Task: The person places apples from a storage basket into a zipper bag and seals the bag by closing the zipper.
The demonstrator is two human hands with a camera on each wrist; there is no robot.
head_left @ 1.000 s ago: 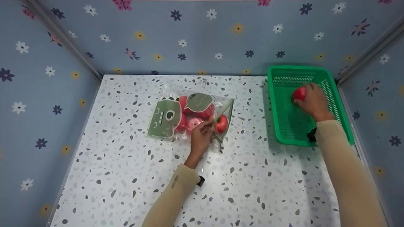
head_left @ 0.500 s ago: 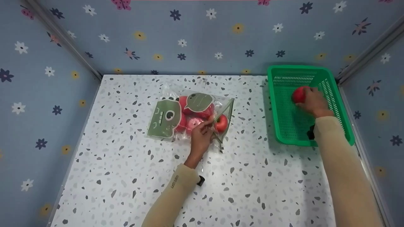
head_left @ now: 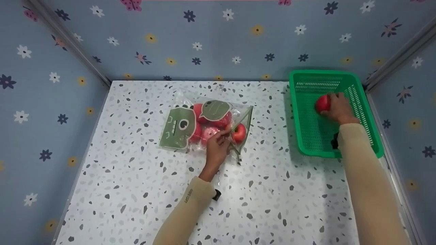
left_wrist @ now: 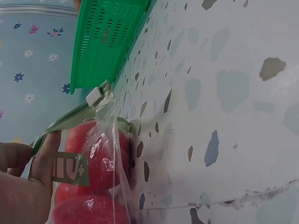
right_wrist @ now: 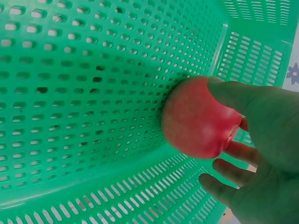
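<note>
A clear zip bag (head_left: 177, 127) with a green cartoon print lies on the table, holding several red apples. One apple (head_left: 239, 133) sits at its mouth, beside the green zip strip. My left hand (head_left: 217, 149) pinches the strip between thumb and fingers. In the left wrist view a white slider (left_wrist: 94, 96) shows on the strip's end. Inside the green basket (head_left: 303, 143), my right hand (head_left: 340, 109) holds a red apple (right_wrist: 196, 121). Its thumb lies over the apple and a finger reaches behind at the stem end; the other fingers are bent, apart from it.
The basket stands at the table's back right corner, near the back and right flower-patterned walls (head_left: 231, 37). Its perforated sides rise around the right hand. Speckled white tabletop (head_left: 265, 190) lies between bag and basket and in front of them.
My right hand has shifted slightly toward me and to the right, with more of the apple now showing. My left hand and the bag stay still.
</note>
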